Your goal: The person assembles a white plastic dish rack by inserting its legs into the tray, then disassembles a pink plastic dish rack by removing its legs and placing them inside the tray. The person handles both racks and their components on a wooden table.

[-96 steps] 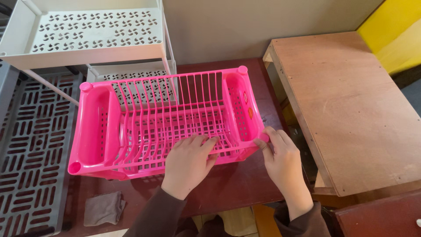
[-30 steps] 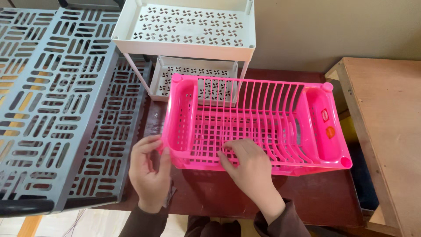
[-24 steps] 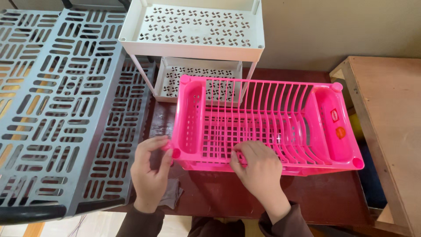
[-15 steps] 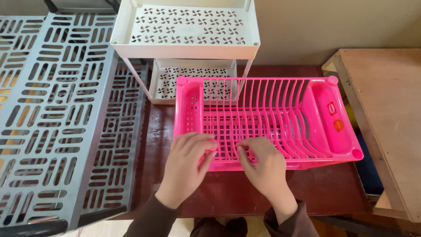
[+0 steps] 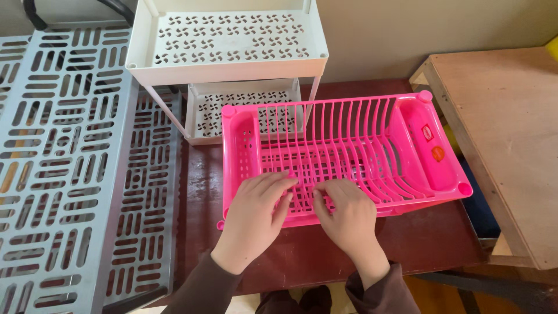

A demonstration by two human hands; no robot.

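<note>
A bright pink plastic dish rack with upright slats stands on a dark red-brown table. My left hand lies over the rack's near rim at its left part, fingers reaching onto the slatted floor. My right hand rests beside it on the near rim at the middle, fingers bent over the edge into the rack. Both hands touch the rack; neither lifts it. The rack's right compartment carries two small stickers.
A white two-tier perforated shelf stands behind the rack against the wall. Grey slotted plastic shelves fill the left side. A bare wooden table sits to the right, with a gap between it and the red-brown table.
My left hand has moved from the rack's left end to its near rim beside my right hand. The rack has shifted slightly in view as my head moved.
</note>
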